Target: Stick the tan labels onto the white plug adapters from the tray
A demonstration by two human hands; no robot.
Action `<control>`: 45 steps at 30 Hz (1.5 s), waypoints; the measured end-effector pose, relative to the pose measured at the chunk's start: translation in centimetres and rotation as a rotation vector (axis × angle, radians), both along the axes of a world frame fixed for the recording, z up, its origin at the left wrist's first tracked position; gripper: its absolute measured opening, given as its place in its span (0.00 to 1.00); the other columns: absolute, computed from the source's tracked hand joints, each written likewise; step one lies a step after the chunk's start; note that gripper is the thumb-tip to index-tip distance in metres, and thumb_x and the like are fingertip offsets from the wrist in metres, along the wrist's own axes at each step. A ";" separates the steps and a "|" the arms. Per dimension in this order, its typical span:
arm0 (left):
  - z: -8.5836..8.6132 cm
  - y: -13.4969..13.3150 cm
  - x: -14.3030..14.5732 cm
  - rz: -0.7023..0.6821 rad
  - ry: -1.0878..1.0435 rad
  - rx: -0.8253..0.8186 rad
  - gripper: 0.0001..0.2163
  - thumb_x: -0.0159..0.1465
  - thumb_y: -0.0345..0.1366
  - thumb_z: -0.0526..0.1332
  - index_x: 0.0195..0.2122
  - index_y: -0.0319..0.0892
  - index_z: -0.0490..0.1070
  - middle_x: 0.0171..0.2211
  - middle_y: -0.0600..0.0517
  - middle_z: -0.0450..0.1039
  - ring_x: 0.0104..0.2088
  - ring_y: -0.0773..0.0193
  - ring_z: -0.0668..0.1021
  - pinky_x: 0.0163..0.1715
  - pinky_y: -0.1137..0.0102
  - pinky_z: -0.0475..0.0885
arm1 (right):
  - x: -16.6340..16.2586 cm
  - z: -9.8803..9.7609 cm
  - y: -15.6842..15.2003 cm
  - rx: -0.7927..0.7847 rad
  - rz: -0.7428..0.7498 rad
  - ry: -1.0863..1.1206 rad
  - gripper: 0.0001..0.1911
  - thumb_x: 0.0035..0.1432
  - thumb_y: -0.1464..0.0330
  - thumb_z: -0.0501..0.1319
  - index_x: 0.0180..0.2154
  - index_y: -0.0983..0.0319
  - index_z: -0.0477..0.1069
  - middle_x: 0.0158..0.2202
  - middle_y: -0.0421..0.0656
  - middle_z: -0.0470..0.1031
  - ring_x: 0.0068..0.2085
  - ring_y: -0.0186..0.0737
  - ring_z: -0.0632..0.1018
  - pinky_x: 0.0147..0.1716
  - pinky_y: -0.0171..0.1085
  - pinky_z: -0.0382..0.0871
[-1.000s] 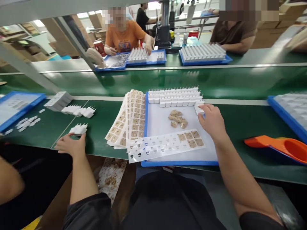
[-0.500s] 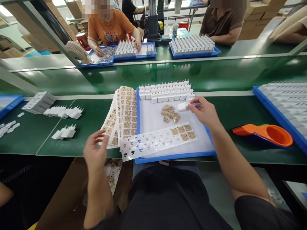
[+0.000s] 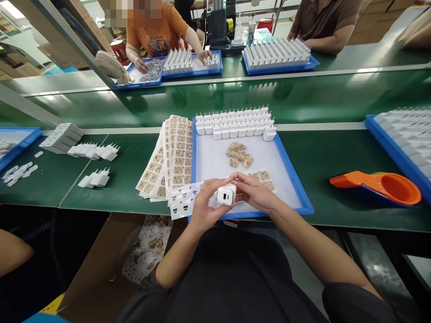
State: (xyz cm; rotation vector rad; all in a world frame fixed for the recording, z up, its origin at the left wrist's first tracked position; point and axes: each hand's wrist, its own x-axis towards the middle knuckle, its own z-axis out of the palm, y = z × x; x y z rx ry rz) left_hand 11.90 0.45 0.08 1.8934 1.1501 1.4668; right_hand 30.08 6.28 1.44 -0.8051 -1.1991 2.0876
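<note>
A white charger [image 3: 226, 195] is held above the front of the blue-rimmed tray, its port face turned toward me. My left hand [image 3: 207, 204] grips it from the left with thumb and fingers. From the other side, the fingers of my right hand [image 3: 254, 193] close on it too; their tips are partly hidden. Beneath the hands lies a clear sticker sheet [image 3: 180, 202] with a few brown-backed stickers [image 3: 266, 177] at its right end. Behind them, a small heap of brown peeled pieces [image 3: 239, 154] rests in the tray [image 3: 292, 175]. Rows of white chargers [image 3: 235, 125] stand at the tray's back.
Fanned sticker sheets [image 3: 178, 152] lie left of the tray. Farther left are loose chargers [image 3: 96, 179] and stacked white housings [image 3: 62, 138]. An orange scoop [image 3: 377, 181] and another charger tray [image 3: 404, 148] are at right. Co-workers sit across the green bench [image 3: 323, 170].
My right hand has brought the charger from the tray's back right to the front, turning its port face to me. My left hand has moved right and taken hold of it.
</note>
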 end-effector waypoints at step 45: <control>-1.6 0.9 0.2 -0.058 -0.210 -0.842 0.24 0.58 0.45 0.69 0.48 0.44 0.57 0.50 0.46 0.75 0.39 0.65 0.78 0.40 0.69 0.72 | 7.2 -1.7 5.7 1.104 0.163 -0.770 0.08 0.68 0.66 0.55 0.43 0.60 0.72 0.46 0.48 0.77 0.40 0.42 0.79 0.39 0.38 0.71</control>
